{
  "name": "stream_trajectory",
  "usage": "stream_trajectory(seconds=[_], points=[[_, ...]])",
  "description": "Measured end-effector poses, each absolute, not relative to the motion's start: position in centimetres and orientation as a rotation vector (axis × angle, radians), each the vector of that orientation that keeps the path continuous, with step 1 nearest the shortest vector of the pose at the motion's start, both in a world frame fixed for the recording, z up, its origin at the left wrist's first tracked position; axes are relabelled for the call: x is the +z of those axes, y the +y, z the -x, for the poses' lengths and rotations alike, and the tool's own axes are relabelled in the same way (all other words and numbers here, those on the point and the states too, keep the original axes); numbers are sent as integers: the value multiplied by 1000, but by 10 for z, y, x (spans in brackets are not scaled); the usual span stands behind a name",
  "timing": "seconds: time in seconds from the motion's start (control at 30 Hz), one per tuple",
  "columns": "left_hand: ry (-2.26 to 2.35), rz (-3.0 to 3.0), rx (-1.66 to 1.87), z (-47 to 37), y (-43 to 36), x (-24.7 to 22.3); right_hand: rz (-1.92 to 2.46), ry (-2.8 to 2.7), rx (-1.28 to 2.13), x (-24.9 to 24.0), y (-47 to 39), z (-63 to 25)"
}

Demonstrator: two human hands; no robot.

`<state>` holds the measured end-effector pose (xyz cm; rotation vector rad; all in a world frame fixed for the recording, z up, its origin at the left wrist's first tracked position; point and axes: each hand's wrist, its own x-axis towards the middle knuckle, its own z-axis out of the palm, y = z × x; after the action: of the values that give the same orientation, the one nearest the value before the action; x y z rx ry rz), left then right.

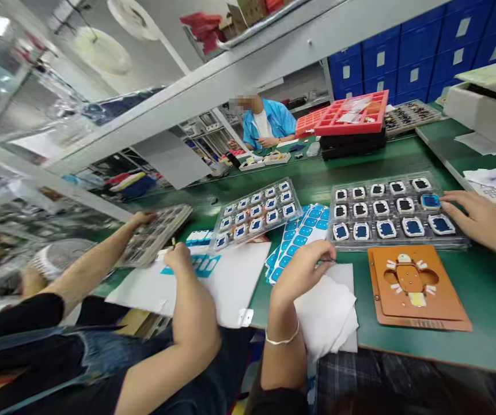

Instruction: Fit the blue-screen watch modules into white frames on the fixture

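My left hand point(307, 266), with a white band at the wrist, is closed in a pinch around a thin dark item, too small to name, above white cloths point(328, 314). At the right, my right hand point(479, 222) has its fingertips on the right edge of a bright blue-topped part point(430, 201) at the clear tray's point(397, 245) right side. Rows of white-rimmed parts with dark or blue centres fill that tray. In front of it lies an orange fixture point(446, 300). Blue sticker sheets point(293, 242) lie left of the tray.
A second tray of parts point(254, 214) stands left of the stickers. To the left, a co-worker's arms reach over a white sheet point(239, 276) and a grey tray point(155, 236). Red trays point(353, 115) are stacked behind; another person point(269, 124) sits across the table.
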<state>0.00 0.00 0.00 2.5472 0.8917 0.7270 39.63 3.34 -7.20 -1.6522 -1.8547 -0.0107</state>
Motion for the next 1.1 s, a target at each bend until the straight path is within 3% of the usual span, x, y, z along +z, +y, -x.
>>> stream_trajectory(seconds=[0.3, 0.5, 1.1], points=[[297, -2755, 858, -69, -19, -13, 1715, -1783, -24, -73, 29, -394], [206, -2861, 1001, -77, -11, -36, 1642, -1780, -16, -73, 29, -392], [253, -2812, 1203, -63, 8, -41, 1514, -1859, -112, -72, 29, -398]])
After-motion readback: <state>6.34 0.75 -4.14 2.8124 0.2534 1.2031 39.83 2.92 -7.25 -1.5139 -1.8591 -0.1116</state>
